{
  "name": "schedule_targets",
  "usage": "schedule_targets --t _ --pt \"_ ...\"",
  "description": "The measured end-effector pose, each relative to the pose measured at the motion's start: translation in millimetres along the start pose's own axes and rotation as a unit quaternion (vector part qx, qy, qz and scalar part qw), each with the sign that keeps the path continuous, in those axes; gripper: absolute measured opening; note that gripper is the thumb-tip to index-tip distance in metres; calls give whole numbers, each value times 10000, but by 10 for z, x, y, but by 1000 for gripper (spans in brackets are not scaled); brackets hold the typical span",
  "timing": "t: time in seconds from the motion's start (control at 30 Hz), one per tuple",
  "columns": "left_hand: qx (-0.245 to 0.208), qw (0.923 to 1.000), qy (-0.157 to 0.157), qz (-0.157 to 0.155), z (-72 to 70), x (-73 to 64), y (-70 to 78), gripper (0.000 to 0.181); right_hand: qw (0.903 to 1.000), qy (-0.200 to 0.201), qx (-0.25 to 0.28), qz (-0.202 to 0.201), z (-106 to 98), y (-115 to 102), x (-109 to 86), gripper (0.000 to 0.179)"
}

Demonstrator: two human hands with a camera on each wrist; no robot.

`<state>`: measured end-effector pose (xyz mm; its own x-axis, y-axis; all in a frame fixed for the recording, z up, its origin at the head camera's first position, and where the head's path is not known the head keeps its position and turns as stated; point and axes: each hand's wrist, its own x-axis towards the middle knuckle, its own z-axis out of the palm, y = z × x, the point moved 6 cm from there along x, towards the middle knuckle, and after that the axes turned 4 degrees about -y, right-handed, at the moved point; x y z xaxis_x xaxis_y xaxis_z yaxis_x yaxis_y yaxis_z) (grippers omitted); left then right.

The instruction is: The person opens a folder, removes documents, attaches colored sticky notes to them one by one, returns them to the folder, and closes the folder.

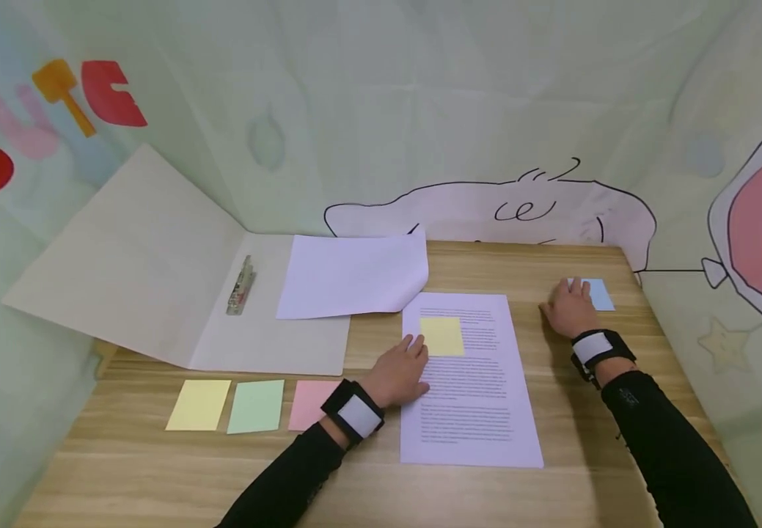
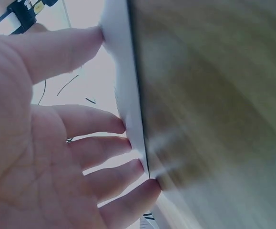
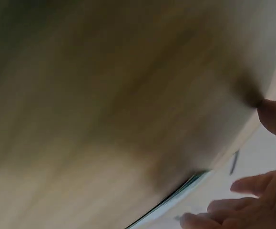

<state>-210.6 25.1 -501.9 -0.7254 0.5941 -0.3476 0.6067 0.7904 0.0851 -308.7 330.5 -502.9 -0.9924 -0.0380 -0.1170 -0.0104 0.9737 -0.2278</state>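
My left hand [image 1: 397, 372] rests on the left edge of a printed sheet [image 1: 466, 433], its fingers extended and spread. Its fingertips lie beside a yellow sticky note [image 1: 443, 336] on the upper part of that sheet. In the left wrist view the fingertips [image 2: 137, 167] touch the paper's edge. At the far right my right hand [image 1: 573, 308] reaches onto a blue sticky note [image 1: 601, 295], fingers on its left part and covering some of it. The right wrist view shows the thumb [image 3: 273, 117] touching the table, apart from the blue note [image 3: 168, 205].
An open folder [image 1: 268, 345] with a metal clip [image 1: 241, 287] stands at the left, one cover raised. A blank-looking sheet [image 1: 354, 275] overlaps it, its right corner curling. Yellow [image 1: 199, 405], green [image 1: 255, 406] and pink [image 1: 311, 403] notes lie in front. A printed curtain hangs behind.
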Motion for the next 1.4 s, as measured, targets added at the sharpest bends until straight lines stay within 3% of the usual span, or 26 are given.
schedule_targets --t 0.1,0.23,0.33,0.57,0.7,0.93,1.23,1.4 --pt "-114 9999 40 79 16 3 11 62 9986 156 198 474 -68 232 -44 73" --pt "-287 9994 106 187 14 -24 37 59 9950 -261 394 885 -93 454 -81 76" --pt "-468 9986 160 211 -19 -70 36 58 9931 -609 294 962 -99 546 -86 72" --pt "-889 9955 322 16 -125 -205 -93 59 9939 -380 91 1033 -181 570 -86 58" --pt "-1119 9929 402 7 -164 -267 -144 60 9961 -282 -106 827 -166 519 -115 60" --pt "-1748 9830 552 133 -248 -334 -165 61 9982 79 -304 512 -145 453 -145 47" --pt "-2075 9767 437 324 -316 -301 -130 60 9989 -373 -198 206 -133 352 -177 25" --pt "-2114 9755 464 399 -336 -276 -100 59 9995 -291 -21 -77 -163 205 -227 22"
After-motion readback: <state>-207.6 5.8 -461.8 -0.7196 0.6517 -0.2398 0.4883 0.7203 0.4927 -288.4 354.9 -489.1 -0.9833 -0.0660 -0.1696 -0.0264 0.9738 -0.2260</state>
